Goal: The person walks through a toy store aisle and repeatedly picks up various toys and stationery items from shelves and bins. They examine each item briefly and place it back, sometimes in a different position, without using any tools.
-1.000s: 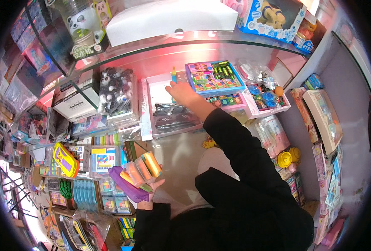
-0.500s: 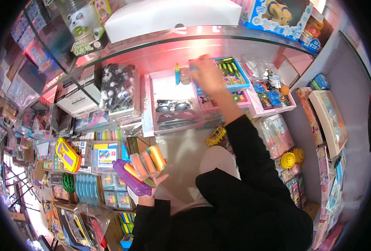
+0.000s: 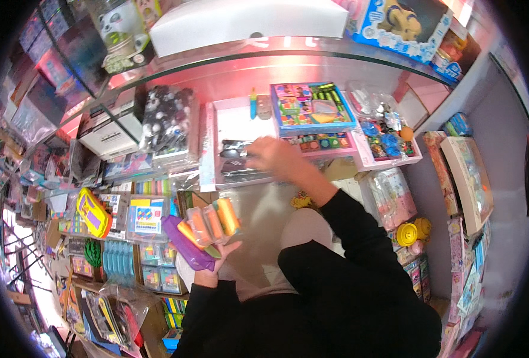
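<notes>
My left hand (image 3: 221,255) holds a purple pouch-like item (image 3: 185,244) with several orange pieces in clear wrapping (image 3: 208,224) stacked against it. Over the front of a shallow white and pink box (image 3: 211,143), my right hand (image 3: 279,158) reaches down from the right. Its blurred fingertips meet the dark sunglasses (image 3: 233,149) in that box, and whether they grip anything is not clear. A dark packaged item beneath is partly covered by the hand. At the box's back lie a blue and yellow stick (image 3: 253,104) and a small clear-wrapped piece (image 3: 264,107).
Right of the white box stands a blue tray (image 3: 312,128) of small colourful goods, above a pink one (image 3: 327,143). Beyond it is a box of trinkets (image 3: 390,140). A glass shelf edge (image 3: 252,59) crosses overhead. Packed shelves flank me, with a yellow toy car (image 3: 93,213) at left.
My right hand has moved from the blue tray toward me and left, over the sunglasses, uncovering the tray's left part. My left hand keeps its bundle, nearly still.
</notes>
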The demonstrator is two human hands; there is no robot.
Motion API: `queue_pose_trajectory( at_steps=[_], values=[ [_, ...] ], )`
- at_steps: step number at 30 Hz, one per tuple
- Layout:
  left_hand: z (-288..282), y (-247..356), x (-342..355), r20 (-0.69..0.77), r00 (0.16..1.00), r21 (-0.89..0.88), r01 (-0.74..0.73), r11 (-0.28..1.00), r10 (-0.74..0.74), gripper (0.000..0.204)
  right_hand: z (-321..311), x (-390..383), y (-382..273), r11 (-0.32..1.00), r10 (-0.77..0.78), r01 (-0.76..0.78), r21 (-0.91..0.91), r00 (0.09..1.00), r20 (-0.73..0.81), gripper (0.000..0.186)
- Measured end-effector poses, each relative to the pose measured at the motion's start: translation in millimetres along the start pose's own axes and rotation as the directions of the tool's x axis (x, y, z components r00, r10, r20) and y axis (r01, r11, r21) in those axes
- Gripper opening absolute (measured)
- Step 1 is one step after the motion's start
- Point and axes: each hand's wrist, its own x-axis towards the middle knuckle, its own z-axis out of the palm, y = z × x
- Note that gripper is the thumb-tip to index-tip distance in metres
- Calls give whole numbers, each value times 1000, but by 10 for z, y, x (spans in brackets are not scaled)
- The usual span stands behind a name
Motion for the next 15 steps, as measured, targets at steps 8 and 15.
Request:
queue_pose_trajectory(
  at_steps=[8,15],
  values=[
    [540,-6,666,98,995,588,-36,808,-27,75,-340,-185,-776,438,298,-281,854,942,157,60],
    [1228,-693,2240,-59,977,829,162,536,-205,49,-858,-304,188,269,750,-290,918,662,-11,40]
  ],
)
